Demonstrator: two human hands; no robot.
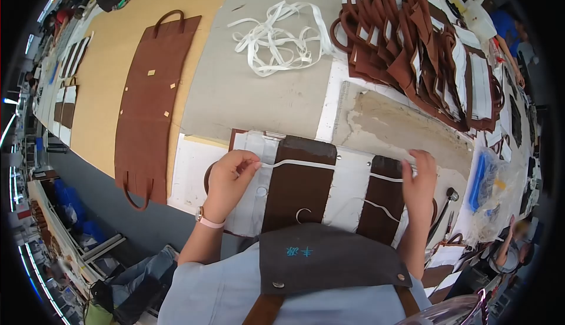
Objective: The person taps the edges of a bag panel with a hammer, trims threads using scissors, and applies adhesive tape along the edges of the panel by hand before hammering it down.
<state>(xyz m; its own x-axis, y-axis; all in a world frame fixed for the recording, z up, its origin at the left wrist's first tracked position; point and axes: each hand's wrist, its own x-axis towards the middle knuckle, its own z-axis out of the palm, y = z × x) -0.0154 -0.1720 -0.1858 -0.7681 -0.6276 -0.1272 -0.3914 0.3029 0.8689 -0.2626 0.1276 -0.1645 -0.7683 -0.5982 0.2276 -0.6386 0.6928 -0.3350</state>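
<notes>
My left hand [231, 179] is closed in a pinch on one end of a narrow white tape [303, 164]. The tape runs rightward across a brown leather piece with white panels [299, 187], lying flat in front of me. My right hand [419, 181] is over the piece's right side, fingers curled where the tape reaches them; its fingertips partly hide the grip. A looser length of tape [381, 208] trails below, beside that hand. A curved handle [207, 178] shows at the piece's left edge, partly behind my left hand.
A heap of white tape [276, 42] lies on a grey board [259, 104]. At left is a brown bag panel with handles [147, 90]; stacked brown bags [406, 48] stand at upper right. A hammer-like tool [444, 207] and blue-edged plastic packaging [482, 187] lie at right.
</notes>
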